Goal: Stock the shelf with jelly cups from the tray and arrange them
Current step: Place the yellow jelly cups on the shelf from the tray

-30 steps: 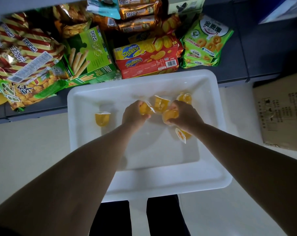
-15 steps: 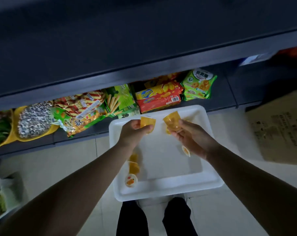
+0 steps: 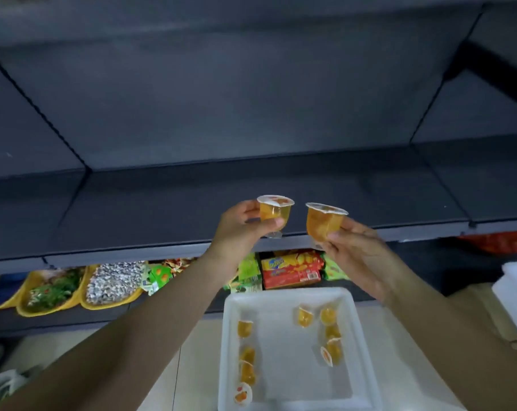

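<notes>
My left hand [image 3: 241, 229] grips an orange jelly cup [image 3: 274, 211] upright, lid on top, in front of the dark grey shelf [image 3: 192, 203]. To its right, my right hand [image 3: 355, 247] pinches a second jelly cup [image 3: 322, 222], slightly tilted. Both cups hang just above the shelf's front edge. Below, the white tray [image 3: 281, 301] lies on the floor with several loose jelly cups [image 3: 304, 317] along its left and right sides.
The lower shelf holds a red snack box [image 3: 292, 269], green packets [image 3: 248, 271] and yellow bowls of snacks [image 3: 112, 284]. A cardboard box [image 3: 482, 315] and a white tray edge [image 3: 515, 286] sit at the right. The grey shelf board shows no goods.
Both hands have lifted a jelly cup each from the tray up to the grey shelf's front edge. The view has tilted upward, and the loose cups lie differently in the tray.
</notes>
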A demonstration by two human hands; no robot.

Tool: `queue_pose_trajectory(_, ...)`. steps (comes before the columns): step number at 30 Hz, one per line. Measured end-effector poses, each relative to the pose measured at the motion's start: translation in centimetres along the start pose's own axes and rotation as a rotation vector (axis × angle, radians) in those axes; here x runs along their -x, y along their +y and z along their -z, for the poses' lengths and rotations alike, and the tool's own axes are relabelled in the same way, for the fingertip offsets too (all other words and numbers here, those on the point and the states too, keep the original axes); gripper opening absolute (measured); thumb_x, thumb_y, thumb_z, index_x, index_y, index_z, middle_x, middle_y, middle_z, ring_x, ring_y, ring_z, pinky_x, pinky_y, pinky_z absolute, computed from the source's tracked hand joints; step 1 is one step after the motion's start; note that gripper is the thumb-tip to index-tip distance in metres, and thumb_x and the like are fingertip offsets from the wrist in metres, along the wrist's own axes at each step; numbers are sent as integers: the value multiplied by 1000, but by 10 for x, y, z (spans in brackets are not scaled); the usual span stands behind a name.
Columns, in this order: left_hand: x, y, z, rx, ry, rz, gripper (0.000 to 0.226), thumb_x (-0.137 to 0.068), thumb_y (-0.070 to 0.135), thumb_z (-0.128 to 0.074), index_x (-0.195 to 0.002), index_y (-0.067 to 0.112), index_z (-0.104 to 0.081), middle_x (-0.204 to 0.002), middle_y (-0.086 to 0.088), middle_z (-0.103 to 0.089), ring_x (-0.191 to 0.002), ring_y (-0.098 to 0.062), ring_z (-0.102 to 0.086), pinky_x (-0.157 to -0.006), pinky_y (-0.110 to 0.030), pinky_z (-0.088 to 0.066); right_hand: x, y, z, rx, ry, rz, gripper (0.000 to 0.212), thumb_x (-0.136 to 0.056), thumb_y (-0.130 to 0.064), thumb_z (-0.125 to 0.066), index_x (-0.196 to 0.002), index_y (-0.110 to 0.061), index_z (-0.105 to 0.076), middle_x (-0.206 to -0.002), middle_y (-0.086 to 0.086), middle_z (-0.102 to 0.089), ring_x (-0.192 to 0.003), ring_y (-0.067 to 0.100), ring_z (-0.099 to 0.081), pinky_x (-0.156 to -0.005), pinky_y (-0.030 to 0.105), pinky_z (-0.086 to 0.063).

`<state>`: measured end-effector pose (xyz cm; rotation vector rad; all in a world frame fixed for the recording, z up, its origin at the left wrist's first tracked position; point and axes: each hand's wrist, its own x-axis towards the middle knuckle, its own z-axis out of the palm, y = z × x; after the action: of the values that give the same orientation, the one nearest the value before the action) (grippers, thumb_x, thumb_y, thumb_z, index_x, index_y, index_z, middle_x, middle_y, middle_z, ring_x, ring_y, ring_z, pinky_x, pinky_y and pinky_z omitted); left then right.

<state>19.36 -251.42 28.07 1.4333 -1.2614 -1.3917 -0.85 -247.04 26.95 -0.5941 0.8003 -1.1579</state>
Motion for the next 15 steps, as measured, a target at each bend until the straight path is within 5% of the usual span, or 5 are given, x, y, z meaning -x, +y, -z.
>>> queue_pose_trajectory(3, 12, 63, 17, -11, 22, -100, 34, -73, 11, -78, -104, 15, -64, -105, -1, -68, -97, -12, -63, -79, -20, -47, 8, -51, -47, 123, -40, 103, 43, -74, -1, -58, -116, -2, -57, -103, 7, -69, -96, 17, -67, -80, 28, -56)
queue_pose_trajectory(8, 31, 148, 49, -24, 35, -234, 39, -74, 20, -78, -110, 21, -63, -108, 7, -66, -101, -5, -60, -78, -18, -44, 17, -119, -118, 226, -113, 199, 62, -67, -11, -81, -123, -3, -56, -119, 11, -65, -113, 21, -61, -99, 34, -48)
queue_pose_trajectory(11, 37, 193, 69, -15, 73, -337, 40, -72, 20, -79, -109, 21, -63, -108, 6, -67, -100, -5, -61, -78, -20, -45, 21, -155, -163, 295, -112, 295, 40, -74, -4, -65, -114, -8, -60, -107, 3, -72, -105, 12, -65, -91, 19, -51)
queue_pose_trajectory(15, 29, 246, 98, 48, 198, -450, 27, -77, 14, -76, -92, 27, -58, -91, 17, -60, -80, 7, -56, -58, -2, -42, 3, -182, -220, 435, -48, 428, 35, -81, 2, -64, -112, -15, -61, -106, -2, -72, -105, 10, -65, -91, 22, -49)
